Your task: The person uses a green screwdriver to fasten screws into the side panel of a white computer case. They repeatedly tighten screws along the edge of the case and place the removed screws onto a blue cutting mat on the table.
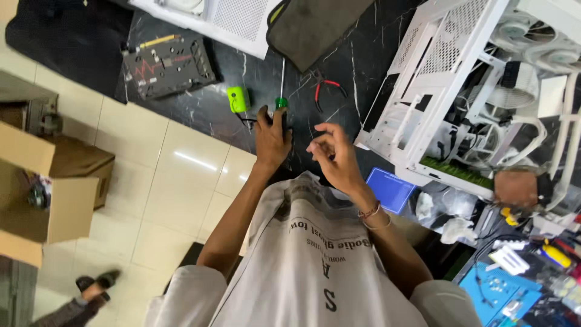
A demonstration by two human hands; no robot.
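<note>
Screwdriver [281,91]: green-handled, lying on the dark marble-patterned tabletop [357,66], its handle end just at the fingertips of the left hand [271,138].
Long axis: runs straight away from the left fingers, metal shaft pointing toward the far olive-grey cloth [315,24].
Left hand: fingers curled down over the near end of the handle; whether they fully grip it, I cannot tell.
Right hand [334,154]: raised beside the left, fingers loosely bent and pinched together, nothing clearly held; any small part between them is too small to tell.
Nearer hand: the left, touching the handle; the right is just beside it.
Beside the fingers: lime-green small device [238,99] to one side, red-handled pliers [327,88] to the other, both near but apart from the shaft.
Edges: table edge runs close under the left wrist; white PC case [442,72] stands beyond the right hand.
Open room: bare tabletop along the shaft; graphics card [169,63] lies well apart.
</note>
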